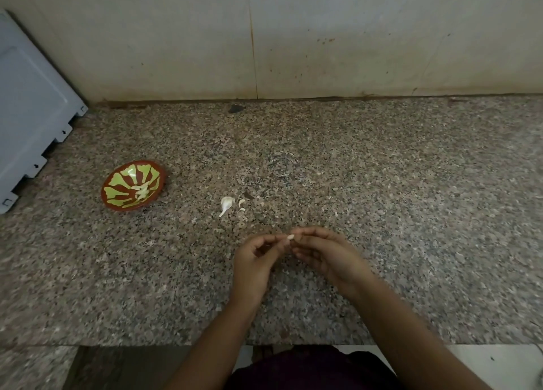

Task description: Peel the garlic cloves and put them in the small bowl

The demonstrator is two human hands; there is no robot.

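I see the fingers (pixel 311 233) of the left hand (pixel 257 261) and right hand (pixel 329 257) curled tip to tip, pinching one garlic clove (pixel 291 237) between them, seemingly to work its skin loose, while the small bowl (pixel 117 183) sits well left of them with peeled cloves (pixel 142 191) inside.

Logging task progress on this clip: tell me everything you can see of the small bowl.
The small bowl is round and shallow, red-brown with a yellow-green petal pattern fanning from its centre; its material is unclear. It stands on the speckled stone counter, well left of the left hand and right hand, neither touching it. A few pale peeled cloves lie inside, toward its right side.
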